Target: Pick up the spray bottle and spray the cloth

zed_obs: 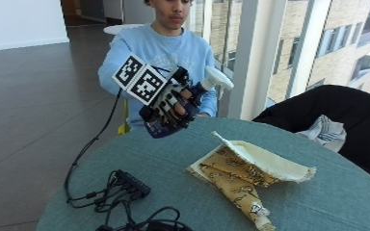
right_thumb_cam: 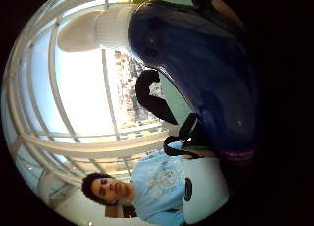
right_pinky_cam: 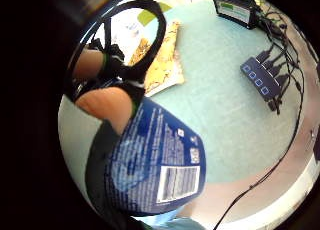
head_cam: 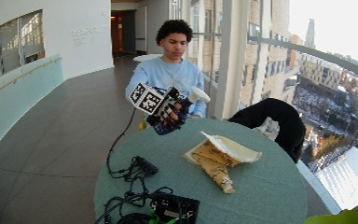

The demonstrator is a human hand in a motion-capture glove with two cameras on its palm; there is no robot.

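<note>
My gloved right hand (zed_obs: 172, 103) grips a dark blue spray bottle (zed_obs: 165, 126) with a white trigger head (zed_obs: 218, 78), lifted above the table's far edge and tilted, head up. The bottle's label (right_pinky_cam: 155, 165) fills much of the little finger side palm view; its blue body (right_thumb_cam: 206, 73) and white head (right_thumb_cam: 93, 32) fill the thumb side view. A yellow patterned cloth (zed_obs: 246, 175) with a cream lining lies folded on the round teal table (zed_obs: 172, 183), to the right of and nearer the camera than the hand. The cloth (right_pinky_cam: 162, 60) also shows beyond the bottle.
A black hub with cables (zed_obs: 130, 185) lies on the table's left side, with more black gear (head_cam: 173, 207) at the near edge. A dark coat drapes over a chair (zed_obs: 339, 115) at the right. Window mullions (zed_obs: 252, 53) stand behind the table.
</note>
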